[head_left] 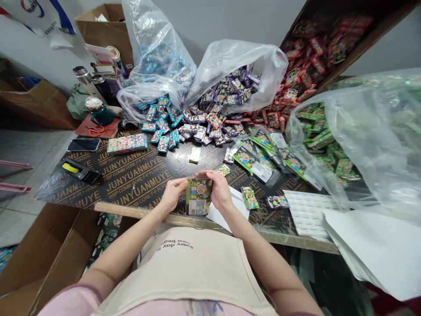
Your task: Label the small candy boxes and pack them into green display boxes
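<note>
Both my hands hold one clear packet [198, 196] with a green printed card inside, upright over the near edge of the dark plywood table [131, 177]. My left hand [173, 193] grips its left side, fingers curled. At the packet's top right, my right hand [219, 189] pinches it. Small loose packs lie close by: a green one [249, 197] to the right, another [223, 170] just beyond my hands, and a pale one [195, 154] farther out.
Heaps of small packs spill from clear bags: blue [161, 127], purple [226, 94], red [297, 79], green [324, 140]. Sticker sheets [307, 210] and white paper [371, 250] lie at right. A phone [84, 144], tape dispenser [79, 170], scissors and flasks sit left. An open carton [42, 259] stands below.
</note>
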Action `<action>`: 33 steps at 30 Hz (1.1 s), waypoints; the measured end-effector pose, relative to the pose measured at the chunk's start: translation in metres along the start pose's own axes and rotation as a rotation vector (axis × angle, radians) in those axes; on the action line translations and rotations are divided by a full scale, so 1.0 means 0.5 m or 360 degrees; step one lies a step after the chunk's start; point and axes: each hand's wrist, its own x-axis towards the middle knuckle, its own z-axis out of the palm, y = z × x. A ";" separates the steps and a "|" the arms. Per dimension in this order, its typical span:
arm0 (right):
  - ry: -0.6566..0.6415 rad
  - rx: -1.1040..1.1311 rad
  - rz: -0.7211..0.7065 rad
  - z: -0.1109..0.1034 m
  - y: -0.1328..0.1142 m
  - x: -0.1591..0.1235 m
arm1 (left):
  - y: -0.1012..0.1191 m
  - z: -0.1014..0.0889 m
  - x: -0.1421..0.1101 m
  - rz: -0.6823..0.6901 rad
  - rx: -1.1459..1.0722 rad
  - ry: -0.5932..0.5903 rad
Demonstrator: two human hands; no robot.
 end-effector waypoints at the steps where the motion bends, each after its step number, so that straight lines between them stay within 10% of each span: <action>1: -0.0027 0.0020 0.0038 0.000 -0.005 0.000 | 0.007 0.004 -0.001 -0.0083 -0.0070 0.0080; 5: -0.0047 -0.0041 0.0011 -0.019 -0.014 -0.005 | 0.046 0.019 0.000 -0.0256 -0.0026 0.0177; 11: -0.0048 -0.0734 -0.0616 -0.059 -0.024 -0.033 | 0.082 0.039 -0.033 0.0696 0.0873 0.0181; 19: -0.0209 -0.0678 -0.0375 -0.048 -0.067 -0.032 | 0.102 0.031 -0.017 0.0334 0.0865 0.0016; 26: -0.0335 -0.1132 -0.0983 -0.095 -0.031 -0.057 | 0.086 0.028 -0.049 0.1061 0.1548 -0.0162; 33: -0.0336 -0.1218 -0.1204 -0.078 0.000 -0.003 | 0.060 -0.017 -0.011 0.1251 0.1339 -0.0018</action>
